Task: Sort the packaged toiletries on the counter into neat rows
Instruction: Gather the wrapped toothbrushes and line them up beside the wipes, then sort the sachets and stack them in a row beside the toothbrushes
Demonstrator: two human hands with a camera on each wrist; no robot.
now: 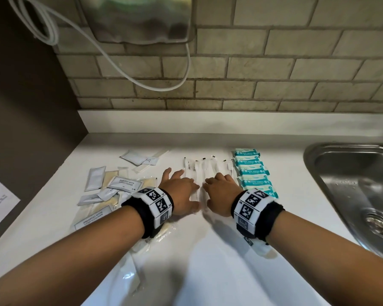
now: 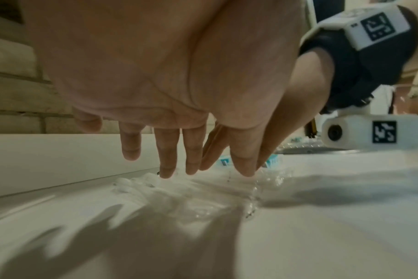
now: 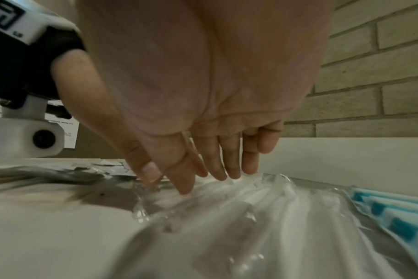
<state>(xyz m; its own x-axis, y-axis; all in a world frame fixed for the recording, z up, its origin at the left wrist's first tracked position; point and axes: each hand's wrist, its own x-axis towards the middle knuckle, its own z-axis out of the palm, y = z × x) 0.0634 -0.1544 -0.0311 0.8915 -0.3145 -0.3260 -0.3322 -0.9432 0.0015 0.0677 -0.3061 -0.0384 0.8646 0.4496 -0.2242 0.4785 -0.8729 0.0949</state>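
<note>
Several clear-wrapped white toothbrush packets lie side by side in the middle of the white counter. My left hand and right hand lie flat on them, fingers straight, fingertips touching the wrappers. Neither hand holds anything. A row of teal wipe packs sits just right of the right hand, overlapping one another. A loose heap of shampoo sachets and grey packets lies left of the left hand. More clear packets lie under my left forearm.
A steel sink is set into the counter at the right. A tiled wall with a white upstand runs behind. A dark side panel bounds the left. A white cable hangs on the wall.
</note>
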